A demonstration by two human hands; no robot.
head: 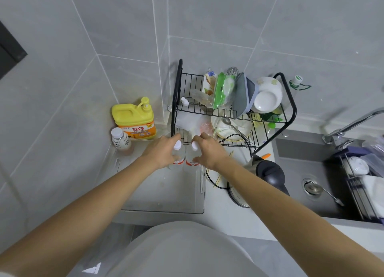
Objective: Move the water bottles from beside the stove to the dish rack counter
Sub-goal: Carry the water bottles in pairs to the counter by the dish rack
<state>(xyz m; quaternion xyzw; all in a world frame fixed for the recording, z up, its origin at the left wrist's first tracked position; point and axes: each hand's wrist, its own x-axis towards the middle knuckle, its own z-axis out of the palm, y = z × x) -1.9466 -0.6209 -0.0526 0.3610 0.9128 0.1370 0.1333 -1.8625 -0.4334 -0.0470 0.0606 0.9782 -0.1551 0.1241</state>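
Observation:
Two clear water bottles with white caps and red labels stand upright side by side in front of the black dish rack (289, 102). My left hand (161, 152) is wrapped around the left water bottle (179, 154). My right hand (208, 152) grips the right water bottle (192, 155). Both bottles rest at the far edge of a shallow clear tray (166, 211) on the grey counter. The lower parts of the bottles are partly hidden by my fingers.
A yellow detergent jug (135, 120) and a small white-capped drink bottle (121, 139) stand in the left corner. A black electric kettle (268, 173) with its cord sits right of the tray. The sink (299, 152) and faucet (349, 125) lie further right.

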